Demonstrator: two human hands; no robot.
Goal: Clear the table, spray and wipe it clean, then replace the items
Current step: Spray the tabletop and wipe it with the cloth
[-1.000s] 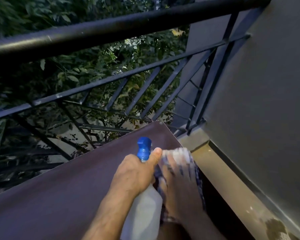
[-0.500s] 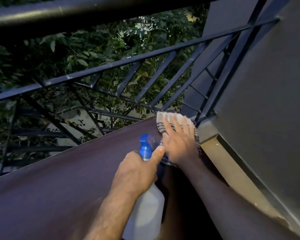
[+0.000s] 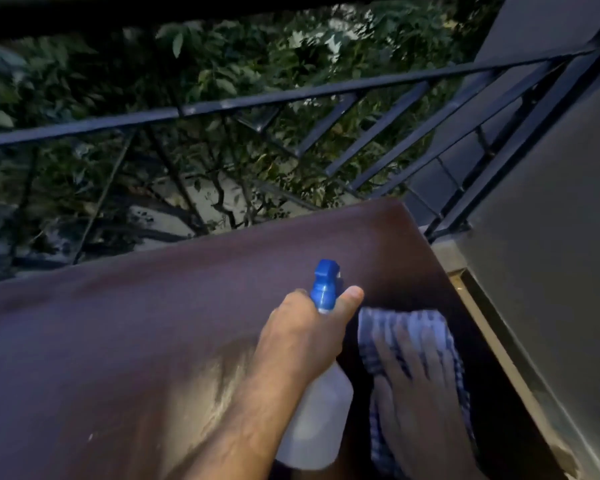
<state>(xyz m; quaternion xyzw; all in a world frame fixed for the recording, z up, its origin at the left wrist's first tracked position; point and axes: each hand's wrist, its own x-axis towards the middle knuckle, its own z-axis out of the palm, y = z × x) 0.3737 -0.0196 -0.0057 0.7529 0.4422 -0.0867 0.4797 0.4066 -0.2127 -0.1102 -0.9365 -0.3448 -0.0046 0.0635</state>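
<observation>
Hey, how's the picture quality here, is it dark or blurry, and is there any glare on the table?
Head view: dim, dusk-like light with a bluish cast; a pale glare patch on the table beside the left hand; the right hand and checked cloth are motion-smeared; the spray bottle is sharper; the railing bows from the wide lens.

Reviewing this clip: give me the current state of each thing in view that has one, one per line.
Dark brown table top: bare of items, with a pale wet-looking streak near the left forearm.
White plastic spray bottle with blue nozzle: held above the table, nozzle pointing away from the person.
Blue-and-white checked cloth: lying flat on the table near its right edge.
Left hand: grip closed around the bottle's neck.
Right hand: flat, fingers spread, on the cloth.
</observation>
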